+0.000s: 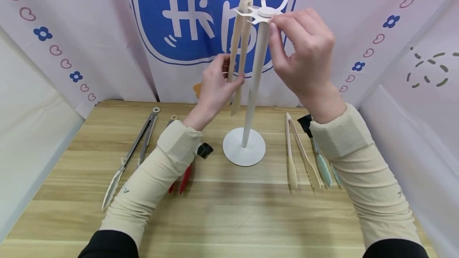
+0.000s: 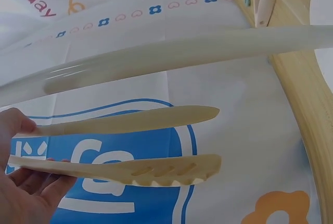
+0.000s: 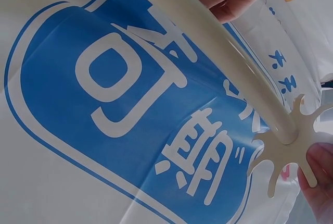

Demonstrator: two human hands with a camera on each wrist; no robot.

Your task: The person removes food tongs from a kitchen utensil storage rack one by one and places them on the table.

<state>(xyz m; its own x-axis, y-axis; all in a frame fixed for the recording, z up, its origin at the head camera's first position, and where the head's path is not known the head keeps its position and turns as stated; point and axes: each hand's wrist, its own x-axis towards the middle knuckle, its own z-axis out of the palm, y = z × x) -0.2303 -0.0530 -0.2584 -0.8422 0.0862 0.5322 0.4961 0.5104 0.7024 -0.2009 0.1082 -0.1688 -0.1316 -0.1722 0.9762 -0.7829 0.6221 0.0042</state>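
A white stand has a round base [image 1: 244, 152], a slim upright pole [image 1: 255, 75] and a ring of curved hooks [image 1: 267, 11] on top. My left hand [image 1: 219, 86] grips a pair of beige tongs [image 1: 245, 1] by the arms. The tongs hang with their joined end up beside the hooks on the left; whether a hook bears them I cannot tell. Their two tips, one smooth and one slotted, stand apart in the left wrist view. With thumb and fingers my right hand [image 1: 305, 47] pinches a hook at the right of the top, also seen in the right wrist view.
On the wooden table [image 1: 222, 218], metal tongs with pale tips [image 1: 123, 166] and red-tipped tongs [image 1: 185, 178] lie on the left, the latter partly behind my sleeve. Beige tongs [image 1: 292, 166] and mint-tipped tongs [image 1: 324, 170] lie on the right. A printed cloth [image 1: 136, 79] hangs behind.
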